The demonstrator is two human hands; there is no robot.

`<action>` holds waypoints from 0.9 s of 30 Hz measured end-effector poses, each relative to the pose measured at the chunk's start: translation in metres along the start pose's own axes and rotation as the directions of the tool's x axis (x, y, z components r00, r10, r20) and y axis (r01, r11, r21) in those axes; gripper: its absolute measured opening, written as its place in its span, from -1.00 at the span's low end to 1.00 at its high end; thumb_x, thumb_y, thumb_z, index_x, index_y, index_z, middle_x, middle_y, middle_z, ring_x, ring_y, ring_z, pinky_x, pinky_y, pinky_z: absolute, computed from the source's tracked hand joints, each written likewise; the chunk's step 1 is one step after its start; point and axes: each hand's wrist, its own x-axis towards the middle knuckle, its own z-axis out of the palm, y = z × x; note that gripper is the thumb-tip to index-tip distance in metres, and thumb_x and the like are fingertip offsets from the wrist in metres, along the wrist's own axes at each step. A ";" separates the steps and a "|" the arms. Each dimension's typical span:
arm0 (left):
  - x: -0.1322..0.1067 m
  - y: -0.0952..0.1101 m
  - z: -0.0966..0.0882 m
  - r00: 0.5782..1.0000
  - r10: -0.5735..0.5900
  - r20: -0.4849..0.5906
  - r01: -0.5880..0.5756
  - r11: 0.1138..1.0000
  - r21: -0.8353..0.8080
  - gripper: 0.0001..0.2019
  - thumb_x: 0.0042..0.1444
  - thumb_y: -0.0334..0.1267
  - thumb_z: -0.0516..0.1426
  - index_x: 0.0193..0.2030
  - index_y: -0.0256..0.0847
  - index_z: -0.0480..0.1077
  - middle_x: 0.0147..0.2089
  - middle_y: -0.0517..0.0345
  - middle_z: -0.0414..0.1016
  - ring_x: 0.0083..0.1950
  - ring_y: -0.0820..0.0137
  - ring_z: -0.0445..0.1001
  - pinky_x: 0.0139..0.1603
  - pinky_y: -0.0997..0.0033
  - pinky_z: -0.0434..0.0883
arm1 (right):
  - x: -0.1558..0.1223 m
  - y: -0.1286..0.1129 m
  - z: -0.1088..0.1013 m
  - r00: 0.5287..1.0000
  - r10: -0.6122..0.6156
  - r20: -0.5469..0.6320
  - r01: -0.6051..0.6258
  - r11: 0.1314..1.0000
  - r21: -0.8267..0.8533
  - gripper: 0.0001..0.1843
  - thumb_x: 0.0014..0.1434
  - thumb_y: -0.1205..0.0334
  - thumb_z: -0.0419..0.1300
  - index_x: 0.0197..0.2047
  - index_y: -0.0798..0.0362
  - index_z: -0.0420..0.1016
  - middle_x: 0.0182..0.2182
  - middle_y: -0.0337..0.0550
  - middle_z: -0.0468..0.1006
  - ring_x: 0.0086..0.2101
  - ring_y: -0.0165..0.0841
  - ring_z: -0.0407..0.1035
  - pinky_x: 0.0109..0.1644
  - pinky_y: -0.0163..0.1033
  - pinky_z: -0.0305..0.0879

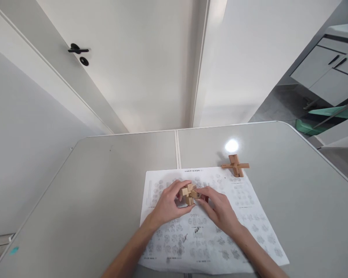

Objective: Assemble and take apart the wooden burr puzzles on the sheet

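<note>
Between my two hands is a wooden burr puzzle (189, 192) made of interlocking light-brown blocks, held just over a printed sheet (203, 231). My left hand (171, 202) grips it from the left, thumb below and fingers above. From the right, my right hand (217, 204) pinches one of its blocks between thumb and fingers. My fingers cover parts of the puzzle. A second wooden puzzle (235, 166), shaped like a cross with arms sticking out, sits at the sheet's upper right corner, apart from my hands.
The grey table (104, 200) has a seam running away from me and a rounded far right corner. Past its far edge stands a white door (139, 58) with a black handle (78, 50). White cabinets (327, 61) and a green object (330, 112) are at the right.
</note>
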 end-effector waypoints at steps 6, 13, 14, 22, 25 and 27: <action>0.002 0.000 -0.002 0.999 0.023 -0.040 -0.020 0.997 0.071 -0.32 0.10 -0.19 0.43 0.35 0.09 0.37 0.08 0.09 0.39 -0.03 0.32 0.49 -0.15 0.40 0.52 | 0.000 0.001 -0.004 0.999 -0.054 -0.004 0.054 0.999 0.008 -0.77 0.50 0.29 0.13 0.17 -0.10 0.42 -0.21 -0.10 0.62 -0.37 -0.32 0.46 -0.47 -0.31 0.30; 0.003 -0.001 -0.002 0.999 0.024 -0.020 -0.024 1.000 0.015 -0.33 0.07 -0.21 0.44 0.33 0.07 0.39 0.16 0.09 0.48 -0.16 0.41 0.51 -0.26 0.47 0.53 | -0.001 0.000 -0.004 0.999 -0.035 0.004 0.035 0.999 0.038 -0.76 0.49 0.31 0.14 0.16 -0.11 0.42 -0.22 -0.13 0.61 -0.37 -0.33 0.45 -0.47 -0.33 0.30; 0.003 0.000 -0.002 0.999 0.026 -0.020 -0.026 1.000 0.008 -0.33 0.07 -0.21 0.44 0.32 0.06 0.39 0.14 0.09 0.51 -0.13 0.39 0.52 -0.26 0.48 0.53 | -0.002 0.000 -0.004 0.999 -0.032 0.002 0.032 0.998 0.046 -0.76 0.49 0.31 0.14 0.17 -0.11 0.41 -0.23 -0.14 0.60 -0.37 -0.32 0.45 -0.47 -0.33 0.30; 0.002 -0.001 0.000 1.000 0.016 -0.005 -0.016 0.999 0.043 -0.34 0.09 -0.18 0.44 0.33 0.04 0.37 0.07 0.14 0.65 -0.16 0.38 0.59 -0.16 0.40 0.55 | -0.004 -0.001 -0.002 0.999 -0.030 0.011 0.030 0.998 0.049 -0.75 0.50 0.32 0.13 0.18 -0.11 0.39 -0.20 -0.13 0.61 -0.38 -0.32 0.45 -0.37 -0.27 0.36; 0.002 0.000 0.000 0.999 0.047 -0.012 -0.046 0.997 0.067 -0.37 0.12 -0.13 0.43 0.31 0.03 0.37 0.04 0.16 0.66 -0.14 0.36 0.61 -0.06 0.36 0.55 | -0.004 -0.003 0.000 1.000 -0.027 0.016 0.026 0.997 0.069 -0.74 0.50 0.31 0.12 0.20 -0.11 0.39 -0.20 -0.13 0.61 -0.40 -0.33 0.43 -0.40 -0.28 0.33; 0.002 0.000 0.000 0.997 0.067 -0.023 -0.065 0.995 0.081 -0.39 0.14 -0.10 0.41 0.31 0.02 0.37 0.01 0.16 0.67 -0.18 0.38 0.60 -0.09 0.36 0.55 | -0.003 -0.004 0.000 0.999 -0.030 0.012 0.029 0.996 0.083 -0.76 0.50 0.29 0.14 0.18 -0.12 0.41 -0.22 -0.14 0.62 -0.41 -0.33 0.42 -0.39 -0.28 0.33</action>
